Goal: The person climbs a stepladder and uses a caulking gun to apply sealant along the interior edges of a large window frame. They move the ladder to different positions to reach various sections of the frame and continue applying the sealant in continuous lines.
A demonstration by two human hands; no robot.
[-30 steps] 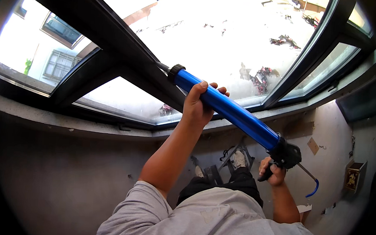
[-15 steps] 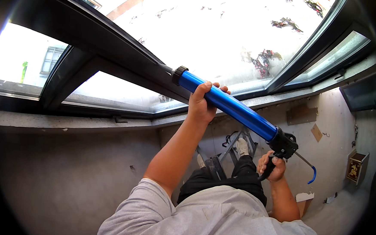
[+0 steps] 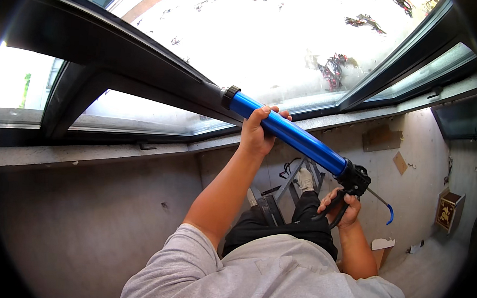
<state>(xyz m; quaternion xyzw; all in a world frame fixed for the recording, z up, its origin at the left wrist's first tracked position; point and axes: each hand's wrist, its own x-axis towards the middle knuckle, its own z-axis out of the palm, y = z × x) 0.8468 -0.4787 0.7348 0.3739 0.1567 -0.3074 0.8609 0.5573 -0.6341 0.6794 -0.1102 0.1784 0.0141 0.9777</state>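
A caulking gun (image 3: 291, 135) with a blue barrel and black ends slants across the middle of the view. My left hand (image 3: 260, 129) is wrapped round its barrel near the front cap. At the back end my right hand (image 3: 344, 208) grips the black handle and trigger, fingers partly hidden behind them. A thin rod with a blue hooked end sticks out past the handle. The gun's front end lies against or very near the edge of the black window frame (image 3: 145, 61); its tip is pale and hard to make out.
A grey ledge (image 3: 101, 154) runs below the windows. Under me stands a metal stepladder (image 3: 279, 192), with my feet on or beside it. A dark screen-like panel (image 3: 461, 124), a small decorated box (image 3: 449, 210) and a torn cardboard box (image 3: 381, 250) are at the right.
The gun's handle end has shifted slightly left, and its front cap slightly right. The trigger now stands farther from the handle. The window frame sits a little differently in view.
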